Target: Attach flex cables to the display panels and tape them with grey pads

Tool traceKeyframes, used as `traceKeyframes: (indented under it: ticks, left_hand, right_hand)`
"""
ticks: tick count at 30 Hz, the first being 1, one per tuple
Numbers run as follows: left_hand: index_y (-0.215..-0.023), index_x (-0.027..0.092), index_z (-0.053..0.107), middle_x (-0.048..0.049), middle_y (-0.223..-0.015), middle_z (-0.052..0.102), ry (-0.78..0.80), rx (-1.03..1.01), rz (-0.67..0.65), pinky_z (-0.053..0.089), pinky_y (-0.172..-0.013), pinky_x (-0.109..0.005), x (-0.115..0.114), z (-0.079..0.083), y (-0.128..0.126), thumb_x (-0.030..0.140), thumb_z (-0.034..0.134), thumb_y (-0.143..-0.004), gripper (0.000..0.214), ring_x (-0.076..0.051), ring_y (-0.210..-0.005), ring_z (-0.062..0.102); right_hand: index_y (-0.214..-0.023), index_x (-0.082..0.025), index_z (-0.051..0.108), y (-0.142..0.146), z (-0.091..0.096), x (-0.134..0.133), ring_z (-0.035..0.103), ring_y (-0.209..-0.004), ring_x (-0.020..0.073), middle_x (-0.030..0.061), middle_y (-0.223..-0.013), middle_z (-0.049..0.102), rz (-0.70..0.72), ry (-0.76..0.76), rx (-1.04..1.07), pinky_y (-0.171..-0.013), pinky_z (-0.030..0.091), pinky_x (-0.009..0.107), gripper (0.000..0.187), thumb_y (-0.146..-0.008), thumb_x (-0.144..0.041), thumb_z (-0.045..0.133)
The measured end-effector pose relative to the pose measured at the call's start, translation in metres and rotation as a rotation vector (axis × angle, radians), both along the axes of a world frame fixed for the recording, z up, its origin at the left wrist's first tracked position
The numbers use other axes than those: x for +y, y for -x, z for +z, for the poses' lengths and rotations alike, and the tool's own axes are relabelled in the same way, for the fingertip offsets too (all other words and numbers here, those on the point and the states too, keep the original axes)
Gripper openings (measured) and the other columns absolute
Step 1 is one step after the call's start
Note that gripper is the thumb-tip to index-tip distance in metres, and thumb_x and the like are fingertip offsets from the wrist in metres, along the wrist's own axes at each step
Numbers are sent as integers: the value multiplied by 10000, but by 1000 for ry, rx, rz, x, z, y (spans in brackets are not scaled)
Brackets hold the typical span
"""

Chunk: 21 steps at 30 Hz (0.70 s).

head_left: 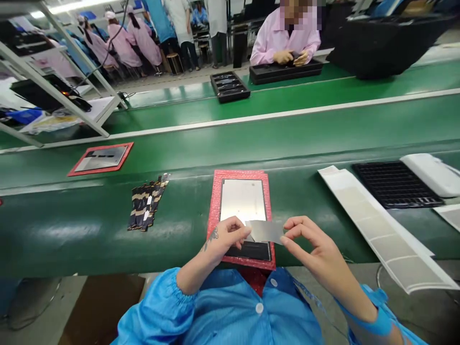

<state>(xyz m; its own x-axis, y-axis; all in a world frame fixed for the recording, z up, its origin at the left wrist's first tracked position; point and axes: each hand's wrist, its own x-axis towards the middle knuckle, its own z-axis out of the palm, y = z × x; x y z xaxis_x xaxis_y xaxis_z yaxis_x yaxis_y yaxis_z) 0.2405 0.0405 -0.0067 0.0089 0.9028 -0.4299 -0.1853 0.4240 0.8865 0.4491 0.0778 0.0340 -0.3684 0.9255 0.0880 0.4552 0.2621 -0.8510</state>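
Observation:
Between my two hands a thin grey rectangular sheet [266,231] is stretched out, pinched at its left end by my left hand [230,235] and at its right end by my right hand [309,238]. Below it lies a flat silver panel with a dark frame [243,196], resting on a pink bubble-wrap pad [214,203]. The sheet and my left fingers hide part of the panel's lower half. To the left is a fanned pile of dark strips with tan bands [145,203].
Long white backing strips with grey patches [373,220] lie at right, beside a black slotted tray [397,184] and a white device [433,173]. Another panel on pink wrap [102,158] is at left. Across the green bench [172,148] a co-worker [283,40] handles something dark.

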Motion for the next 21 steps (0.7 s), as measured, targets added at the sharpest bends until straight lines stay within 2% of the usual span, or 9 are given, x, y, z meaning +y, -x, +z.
traceKeyframes:
  ticks: [5, 14, 21]
  left_hand:
    - [-636, 140, 592, 22, -556, 555, 13, -21, 3, 434, -502, -205, -9, 4, 5, 469, 773, -587, 379, -77, -497, 499]
    - [-666, 148, 576, 23, -578, 569, 12, -83, -102, 432, -503, -192, 3, -11, 6, 392, 752, -609, 307, -79, -525, 508]
    - [-675, 144, 587, 25, -585, 570, 8, -104, -134, 420, -517, -196, 6, -14, 8, 326, 735, -598, 247, -73, -519, 505]
  right_hand:
    - [-641, -225, 582, 11, -3, -6, 587, -795, 180, 39, -843, 591, 37, -18, 55, -718, 472, 294, 257, -826, -402, 594]
    - [-693, -234, 604, 1, -1, -11, 585, -818, 163, 27, -870, 573, 84, -27, 73, -727, 478, 273, 161, -840, -300, 609]
    - [-703, -239, 621, -2, -4, -8, 592, -832, 172, 34, -885, 577, 96, -9, 86, -740, 488, 287, 157, -839, -318, 618]
